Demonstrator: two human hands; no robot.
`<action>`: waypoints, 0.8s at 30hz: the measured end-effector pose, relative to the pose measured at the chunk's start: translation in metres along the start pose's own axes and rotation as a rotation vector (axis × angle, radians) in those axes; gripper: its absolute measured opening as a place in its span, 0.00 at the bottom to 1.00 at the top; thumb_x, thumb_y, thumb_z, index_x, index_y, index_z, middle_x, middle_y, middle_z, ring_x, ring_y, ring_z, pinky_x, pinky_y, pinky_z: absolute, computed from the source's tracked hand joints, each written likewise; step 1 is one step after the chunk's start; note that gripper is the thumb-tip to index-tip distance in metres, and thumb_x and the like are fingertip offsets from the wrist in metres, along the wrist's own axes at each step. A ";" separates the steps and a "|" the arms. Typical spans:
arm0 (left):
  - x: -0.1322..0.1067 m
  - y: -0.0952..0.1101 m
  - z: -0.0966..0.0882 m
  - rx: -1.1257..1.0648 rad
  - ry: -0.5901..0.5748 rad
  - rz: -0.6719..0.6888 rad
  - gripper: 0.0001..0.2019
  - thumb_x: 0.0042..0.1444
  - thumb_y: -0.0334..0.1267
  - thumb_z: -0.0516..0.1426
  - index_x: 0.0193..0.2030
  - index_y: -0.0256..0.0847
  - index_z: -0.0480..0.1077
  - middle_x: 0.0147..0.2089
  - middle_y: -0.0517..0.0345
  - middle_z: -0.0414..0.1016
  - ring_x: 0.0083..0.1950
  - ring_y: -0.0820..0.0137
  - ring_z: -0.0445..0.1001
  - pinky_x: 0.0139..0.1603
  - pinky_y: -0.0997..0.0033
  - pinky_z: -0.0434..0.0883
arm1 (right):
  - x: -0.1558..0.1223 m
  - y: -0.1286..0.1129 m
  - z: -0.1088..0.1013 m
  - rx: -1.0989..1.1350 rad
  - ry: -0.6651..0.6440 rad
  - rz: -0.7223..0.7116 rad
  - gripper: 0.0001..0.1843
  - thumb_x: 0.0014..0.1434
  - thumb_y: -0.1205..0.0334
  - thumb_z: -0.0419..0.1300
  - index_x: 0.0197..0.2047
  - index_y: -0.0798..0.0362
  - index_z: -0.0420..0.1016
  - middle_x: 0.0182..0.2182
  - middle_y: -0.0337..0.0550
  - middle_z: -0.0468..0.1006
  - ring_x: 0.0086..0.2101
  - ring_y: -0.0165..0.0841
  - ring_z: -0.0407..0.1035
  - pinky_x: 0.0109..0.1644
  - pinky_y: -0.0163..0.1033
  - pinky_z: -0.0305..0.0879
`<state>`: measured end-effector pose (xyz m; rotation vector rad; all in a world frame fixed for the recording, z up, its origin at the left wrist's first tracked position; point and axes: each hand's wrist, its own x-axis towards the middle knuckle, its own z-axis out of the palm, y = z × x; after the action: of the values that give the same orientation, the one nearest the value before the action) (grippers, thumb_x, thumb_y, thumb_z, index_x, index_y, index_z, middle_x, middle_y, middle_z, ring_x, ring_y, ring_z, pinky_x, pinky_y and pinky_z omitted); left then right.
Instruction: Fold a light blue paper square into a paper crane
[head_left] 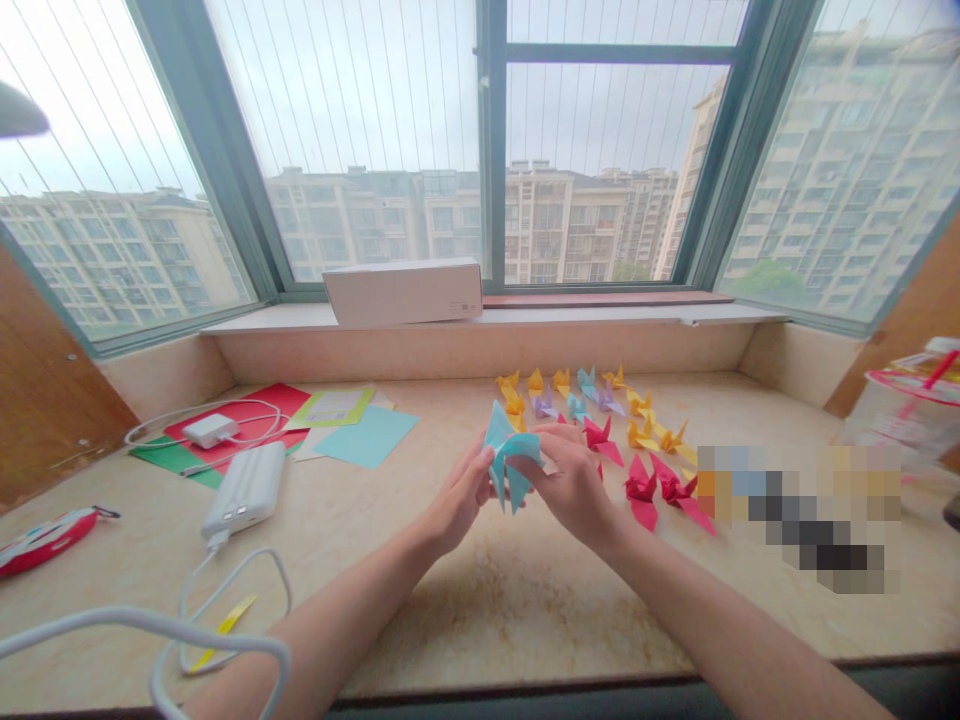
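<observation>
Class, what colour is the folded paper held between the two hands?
The folded paper is light blue, seen best in the head view.

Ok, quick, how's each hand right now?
Left hand: closed, holding the folded blue paper by its left side.
Right hand: closed, holding the same paper's right side.

Left hand (463,490) and right hand (576,482) pinch — close together.

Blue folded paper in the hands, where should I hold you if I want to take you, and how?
Probably pinch the tall point of the blue folded paper lightly, coming from above. It sticks up free of the fingers, while the left hand and right hand cover the sides. The paper looks thin, so a hard grip might crease it.
</observation>
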<state>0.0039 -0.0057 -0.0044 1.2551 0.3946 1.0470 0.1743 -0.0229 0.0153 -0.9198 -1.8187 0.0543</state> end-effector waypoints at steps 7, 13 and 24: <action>0.001 0.006 0.003 -0.010 0.062 0.101 0.19 0.64 0.46 0.53 0.57 0.38 0.67 0.44 0.49 0.77 0.39 0.66 0.76 0.36 0.69 0.74 | 0.001 0.000 -0.001 0.004 -0.053 -0.112 0.10 0.66 0.61 0.58 0.46 0.43 0.79 0.49 0.41 0.80 0.52 0.41 0.69 0.57 0.52 0.58; -0.005 0.009 0.003 0.161 0.007 0.145 0.23 0.63 0.50 0.54 0.61 0.42 0.65 0.50 0.47 0.75 0.40 0.65 0.76 0.38 0.67 0.74 | 0.000 -0.002 -0.004 0.002 -0.009 -0.112 0.11 0.67 0.61 0.54 0.42 0.45 0.79 0.49 0.43 0.80 0.51 0.40 0.70 0.56 0.51 0.58; -0.004 0.012 0.009 0.339 -0.089 0.182 0.24 0.63 0.54 0.52 0.56 0.38 0.70 0.39 0.51 0.76 0.31 0.70 0.74 0.33 0.71 0.73 | 0.001 -0.003 -0.006 -0.061 0.086 0.014 0.18 0.66 0.52 0.54 0.26 0.50 0.71 0.25 0.41 0.75 0.31 0.36 0.68 0.40 0.43 0.60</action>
<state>0.0040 -0.0146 0.0081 1.6596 0.4062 1.1023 0.1771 -0.0266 0.0195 -0.9629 -1.7422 -0.0316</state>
